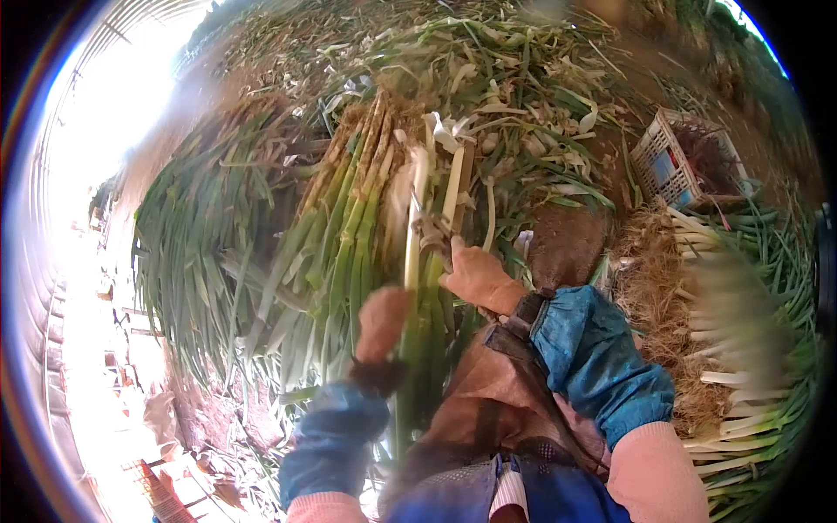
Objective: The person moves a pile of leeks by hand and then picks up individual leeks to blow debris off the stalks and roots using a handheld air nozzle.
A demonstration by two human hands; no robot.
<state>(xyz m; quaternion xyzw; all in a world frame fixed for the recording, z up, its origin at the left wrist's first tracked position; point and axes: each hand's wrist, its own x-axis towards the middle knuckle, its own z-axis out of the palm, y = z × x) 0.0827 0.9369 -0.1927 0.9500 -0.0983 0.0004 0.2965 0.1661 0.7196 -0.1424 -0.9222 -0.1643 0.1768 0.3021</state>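
Gripping green onion stalk point(417, 218) between left hand point(381, 321), right hand point(478, 277).

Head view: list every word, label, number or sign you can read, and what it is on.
None can be read. The white plastic lattice crate shows a blue and red patch inside, too blurred to tell whether it carries print. The blue sleeve covers and the long green onion stalks bear no text.

Your left hand point(381, 321) is raised in front of you, gloved, fingers curled shut in a grip, its forearm in a blue sleeve cover. Your right hand point(478, 277), gloved too, reaches forward and left, fingers closed, wrist bent, blue sleeve cover behind it.
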